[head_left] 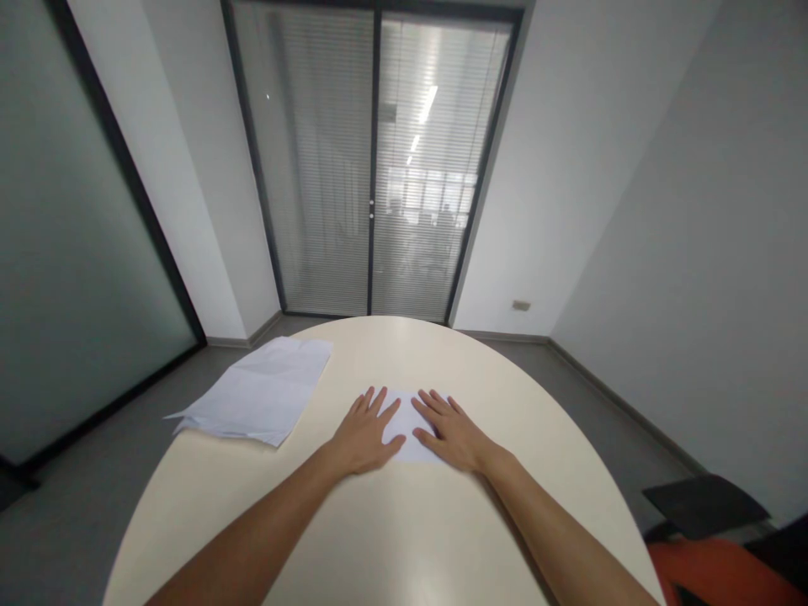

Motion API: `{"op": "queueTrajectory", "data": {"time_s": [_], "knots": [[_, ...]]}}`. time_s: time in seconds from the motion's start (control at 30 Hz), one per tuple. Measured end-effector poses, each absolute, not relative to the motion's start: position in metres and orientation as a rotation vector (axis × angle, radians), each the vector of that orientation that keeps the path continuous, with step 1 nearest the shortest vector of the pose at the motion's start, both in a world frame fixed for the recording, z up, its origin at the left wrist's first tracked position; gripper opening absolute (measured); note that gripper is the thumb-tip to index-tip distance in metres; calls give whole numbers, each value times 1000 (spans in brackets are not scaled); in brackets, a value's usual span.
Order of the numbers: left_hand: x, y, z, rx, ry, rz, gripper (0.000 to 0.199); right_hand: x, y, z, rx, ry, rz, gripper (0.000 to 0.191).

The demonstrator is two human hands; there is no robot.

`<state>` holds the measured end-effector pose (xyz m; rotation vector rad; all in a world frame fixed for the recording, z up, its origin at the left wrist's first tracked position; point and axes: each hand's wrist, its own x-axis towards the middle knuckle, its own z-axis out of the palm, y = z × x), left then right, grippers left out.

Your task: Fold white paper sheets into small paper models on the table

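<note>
A small white sheet of paper (407, 425) lies flat on the pale round table (404, 539), partly covered by both hands. My left hand (364, 436) rests palm down over its left side, fingers spread. Across from it, my right hand (455, 436) lies palm down over the right side, fingers spread as well. A strip of the paper shows between the two thumbs. Neither hand grips anything.
A stack of larger white paper sheets (262, 387) sits at the table's left edge, one corner overhanging. To the lower right stands a red and black chair (725, 568). Beyond the table is a glass partition with blinds (328, 185).
</note>
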<state>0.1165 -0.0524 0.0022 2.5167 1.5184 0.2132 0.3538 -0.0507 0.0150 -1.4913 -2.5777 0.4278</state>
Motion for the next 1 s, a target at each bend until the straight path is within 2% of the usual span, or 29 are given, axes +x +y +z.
{"op": "queueTrajectory", "data": {"time_s": [0.2, 0.33, 0.47, 0.67, 0.87, 1.0], "knots": [[116, -46, -2, 2448, 1860, 333, 63, 350, -52, 17, -1583, -2528, 421, 76], [117, -49, -2, 2551, 1712, 523, 53, 340, -56, 14, -1649, -2475, 364, 75], [120, -56, -3, 2570, 1497, 509, 57, 331, -61, 12, -1656, -2459, 326, 76], [120, -56, -4, 2521, 1531, 342, 66, 338, -59, 13, -1628, -2487, 362, 76], [118, -54, -4, 2504, 1568, 331, 65, 342, -55, 13, -1729, -2393, 210, 65], [115, -49, -6, 2536, 1584, 374, 62, 342, -57, 16, -1433, -2531, 259, 55]]}}
